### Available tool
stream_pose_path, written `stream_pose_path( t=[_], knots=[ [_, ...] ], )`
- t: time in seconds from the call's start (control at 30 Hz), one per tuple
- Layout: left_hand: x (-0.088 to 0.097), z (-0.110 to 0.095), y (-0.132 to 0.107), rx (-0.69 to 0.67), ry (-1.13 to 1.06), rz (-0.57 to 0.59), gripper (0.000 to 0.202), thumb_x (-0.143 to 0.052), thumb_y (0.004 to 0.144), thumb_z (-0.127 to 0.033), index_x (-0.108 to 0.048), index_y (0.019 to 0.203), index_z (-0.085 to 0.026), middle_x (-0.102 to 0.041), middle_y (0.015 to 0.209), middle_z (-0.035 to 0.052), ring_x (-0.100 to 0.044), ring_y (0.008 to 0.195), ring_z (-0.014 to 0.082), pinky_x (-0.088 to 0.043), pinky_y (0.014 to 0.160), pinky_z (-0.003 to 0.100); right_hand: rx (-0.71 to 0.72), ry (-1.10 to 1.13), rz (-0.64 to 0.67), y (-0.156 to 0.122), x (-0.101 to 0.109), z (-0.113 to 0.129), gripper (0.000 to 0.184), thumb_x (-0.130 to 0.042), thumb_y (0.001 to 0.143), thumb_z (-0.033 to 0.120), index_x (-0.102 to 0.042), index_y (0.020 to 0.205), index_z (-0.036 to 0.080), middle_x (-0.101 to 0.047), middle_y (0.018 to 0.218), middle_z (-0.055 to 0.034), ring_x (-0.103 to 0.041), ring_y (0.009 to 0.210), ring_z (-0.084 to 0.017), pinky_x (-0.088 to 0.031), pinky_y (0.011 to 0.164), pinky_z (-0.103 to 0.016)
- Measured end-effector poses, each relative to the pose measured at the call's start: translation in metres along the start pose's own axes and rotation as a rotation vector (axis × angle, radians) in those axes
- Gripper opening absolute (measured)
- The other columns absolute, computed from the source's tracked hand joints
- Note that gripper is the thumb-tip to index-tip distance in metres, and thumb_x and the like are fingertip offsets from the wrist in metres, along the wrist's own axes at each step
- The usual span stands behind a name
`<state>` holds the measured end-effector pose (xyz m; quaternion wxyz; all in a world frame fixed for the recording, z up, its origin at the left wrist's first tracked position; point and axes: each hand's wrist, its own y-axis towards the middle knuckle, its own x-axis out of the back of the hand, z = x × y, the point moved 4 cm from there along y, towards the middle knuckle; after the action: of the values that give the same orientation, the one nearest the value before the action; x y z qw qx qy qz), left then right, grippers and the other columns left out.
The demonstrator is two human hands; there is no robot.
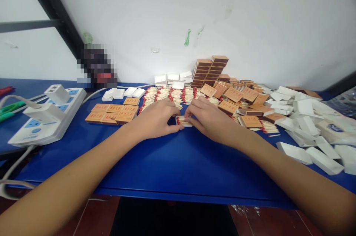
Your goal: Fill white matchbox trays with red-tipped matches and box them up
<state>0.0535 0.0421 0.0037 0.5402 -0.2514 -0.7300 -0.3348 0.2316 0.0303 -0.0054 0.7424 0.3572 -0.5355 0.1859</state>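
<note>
A small white matchbox tray (184, 125) with red-tipped matches in it lies on the blue table between my hands. My left hand (160, 117) grips the tray's left end between thumb and fingers. At the other end, the fingers of my right hand (205, 117) are pinched together on the tray's right side and its matches; whether they hold the tray wall or a match is hidden. Just behind my hands, piles of loose matches (162, 95) form a row. Orange matchbox sleeves (235, 94) lie heaped to the right of them.
Flat orange matchboxes (115, 113) lie together at left, near small white trays (135, 92). A tall matchbox stack (207, 71) stands against the wall. White trays (303, 106) are heaped at right. A power strip (52, 128) with cables occupies the left side.
</note>
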Motion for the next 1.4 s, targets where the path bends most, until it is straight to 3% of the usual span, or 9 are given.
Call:
stream_pose_path(
  t=[0.13, 0.27, 0.4, 0.8, 1.03, 1.17, 1.4],
  knots=[
    [0.000, 0.001, -0.001, 0.012, -0.015, 0.005, 0.028, -0.077, 0.096, -0.042, -0.077, 0.108, -0.016, -0.074, 0.105, 0.0106, -0.068, 0.108, 0.0298, -0.052, 0.095, 0.042, -0.057, 0.067, -0.093, 0.001, 0.001, -0.016, 0.017, -0.053, 0.106, 0.025, -0.064, 0.094, 0.022, -0.066, 0.096, -0.0107, -0.056, 0.097, -0.028, -0.045, 0.086, -0.042],
    [0.000, 0.001, -0.001, 0.014, -0.009, 0.001, 0.027, -0.077, 0.096, -0.042, -0.078, 0.106, -0.016, -0.075, 0.108, 0.0114, -0.067, 0.112, 0.0304, -0.052, 0.100, 0.044, -0.143, -0.067, -0.210, 0.002, 0.003, -0.045, 0.019, -0.055, 0.105, 0.029, -0.071, 0.097, 0.022, -0.067, 0.095, -0.0121, -0.055, 0.098, -0.031, -0.044, 0.088, -0.046],
    [0.000, 0.001, -0.002, 0.029, -0.011, 0.015, 0.028, -0.077, 0.096, -0.042, -0.078, 0.107, -0.016, -0.074, 0.104, 0.0109, -0.067, 0.107, 0.0298, -0.052, 0.095, 0.043, -0.157, -0.171, -0.165, 0.006, -0.007, -0.057, 0.020, -0.059, 0.103, 0.031, -0.075, 0.100, 0.021, -0.066, 0.098, -0.0139, -0.053, 0.103, -0.034, -0.044, 0.092, -0.049],
    [-0.001, 0.002, -0.001, 0.011, -0.007, 0.011, 0.029, -0.076, 0.097, -0.043, -0.078, 0.106, -0.016, -0.074, 0.106, 0.0110, -0.067, 0.111, 0.0305, -0.051, 0.098, 0.043, -0.172, -0.111, -0.148, 0.012, -0.017, -0.062, 0.017, -0.058, 0.101, 0.027, -0.069, 0.089, 0.021, -0.066, 0.093, -0.0118, -0.055, 0.099, -0.032, -0.045, 0.088, -0.045],
    [-0.001, 0.003, -0.001, 0.018, -0.017, -0.005, 0.029, -0.077, 0.095, -0.041, -0.078, 0.108, -0.016, -0.074, 0.105, 0.0110, -0.068, 0.106, 0.0287, -0.052, 0.096, 0.042, -0.125, -0.169, -0.055, 0.011, -0.011, -0.054, 0.023, -0.050, 0.105, 0.027, -0.066, 0.090, 0.019, -0.066, 0.096, -0.0154, -0.054, 0.099, -0.034, -0.045, 0.092, -0.049],
    [-0.002, 0.004, -0.001, 0.018, -0.020, -0.007, 0.028, -0.078, 0.095, -0.041, -0.077, 0.108, -0.016, -0.075, 0.105, 0.0102, -0.068, 0.105, 0.0284, -0.052, 0.094, 0.041, -0.088, -0.102, -0.131, 0.004, 0.004, -0.036, 0.022, -0.049, 0.107, 0.030, -0.064, 0.093, 0.022, -0.064, 0.098, -0.0139, -0.053, 0.102, -0.033, -0.045, 0.091, -0.047],
    [-0.001, 0.004, -0.001, 0.004, -0.005, 0.003, 0.030, -0.076, 0.097, -0.044, -0.077, 0.105, -0.015, -0.071, 0.099, 0.0095, -0.066, 0.102, 0.0285, -0.050, 0.090, 0.041, -0.016, -0.059, -0.027, -0.003, 0.004, -0.001, 0.022, -0.048, 0.108, 0.026, -0.064, 0.092, 0.021, -0.065, 0.099, -0.0136, -0.053, 0.099, -0.031, -0.045, 0.089, -0.045]
  ],
)
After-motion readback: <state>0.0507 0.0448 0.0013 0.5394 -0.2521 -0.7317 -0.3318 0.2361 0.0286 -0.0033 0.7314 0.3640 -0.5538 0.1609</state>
